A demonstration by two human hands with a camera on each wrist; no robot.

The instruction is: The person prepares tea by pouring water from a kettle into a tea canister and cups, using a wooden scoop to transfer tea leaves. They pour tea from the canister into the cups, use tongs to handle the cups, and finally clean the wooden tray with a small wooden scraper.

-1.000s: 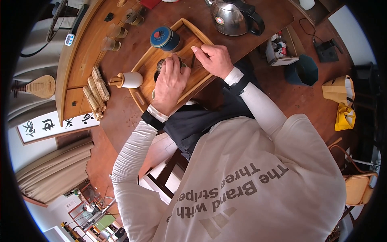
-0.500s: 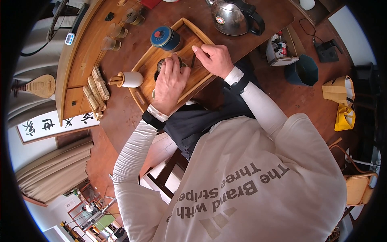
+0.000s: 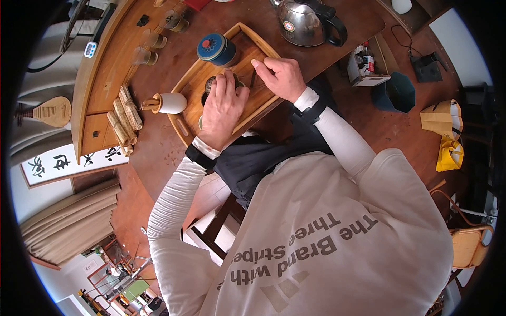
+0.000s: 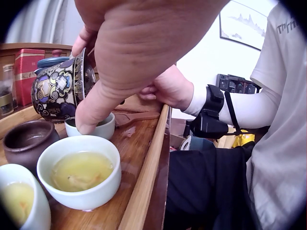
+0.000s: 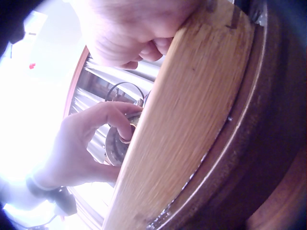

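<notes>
My left hand [image 3: 224,108] grips a black patterned gaiwan [image 4: 55,91] by its flared rim, thumb low and fingers above. The gaiwan lies tipped on its side, its mouth over a pale tea cup [image 4: 108,128]. In the left wrist view, a white cup [image 4: 79,194] of yellow tea, another filled cup [image 4: 41,211] and a dark brown clay cup [image 4: 19,152] stand nearby. My right hand [image 3: 282,79] rests at the edge of the wooden tray [image 3: 185,84], fingers loosely bent, holding nothing. A dark flat wooden tool [image 4: 139,116] lies on the tray.
A blue lidded jar [image 3: 216,50] stands on the tray's far part. Beyond are a steel kettle [image 3: 300,26] and several small glasses [image 3: 153,40]. Left of the tray are a white holder [image 3: 173,104] with wooden tools and rolled bamboo mats [image 3: 126,116].
</notes>
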